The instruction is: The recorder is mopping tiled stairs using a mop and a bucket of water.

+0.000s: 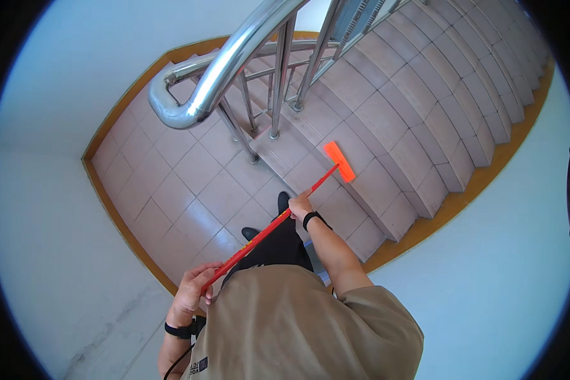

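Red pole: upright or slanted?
Slanted. The red pole runs diagonally from the left hand beside the tan shirt, through the right hand, to the orange head over the steps.

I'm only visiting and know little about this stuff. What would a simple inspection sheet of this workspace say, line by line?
Surface: tiled landing, with tiled steps to the right.
Job's things: red pole with a flat orange head over the steps; whether it touches them is unclear.
Clutter: something grey-blue, mostly hidden beside the person's legs; kind unclear.
Grippers: bare hands instead; left hand closed round the pole's near end, right hand gripping it nearer the head.
Cables: a thin black cable by the left forearm.
Surroundings: shiny metal handrail, pale walls, ochre skirting.
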